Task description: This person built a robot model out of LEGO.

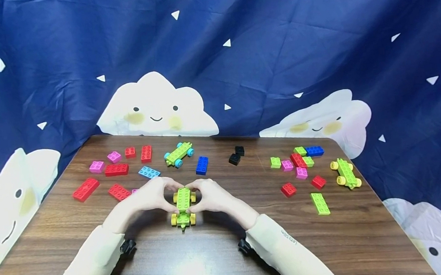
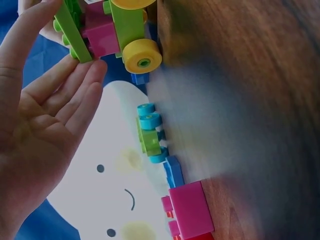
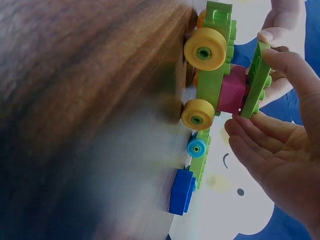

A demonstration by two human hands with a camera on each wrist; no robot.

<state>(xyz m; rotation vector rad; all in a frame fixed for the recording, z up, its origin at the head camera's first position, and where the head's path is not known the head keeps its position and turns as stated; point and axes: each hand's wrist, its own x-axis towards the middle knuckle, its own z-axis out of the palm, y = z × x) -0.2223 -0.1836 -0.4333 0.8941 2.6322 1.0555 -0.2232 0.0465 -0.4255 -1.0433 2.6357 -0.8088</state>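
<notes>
Both hands pinch a lime-green studded plate (image 1: 184, 197) between thumb and fingertips, one at each side. My left hand (image 1: 155, 194) holds its left edge and my right hand (image 1: 212, 196) its right edge. The plate sits over a pink brick (image 3: 232, 90), tilted, with its near end higher. That brick stands on the far part of a lime-green car base (image 1: 183, 221) with yellow wheels (image 2: 143, 56), which is on the table. In the head view the plate and hands hide the pink brick.
Behind the hands are a green car base with blue wheels (image 1: 179, 154), a dark blue brick (image 1: 202, 165), and a light blue plate (image 1: 149, 171). Red bricks (image 1: 86, 189) and pink ones lie left. At right are mixed bricks (image 1: 298, 160) and another yellow-wheeled base (image 1: 346, 173).
</notes>
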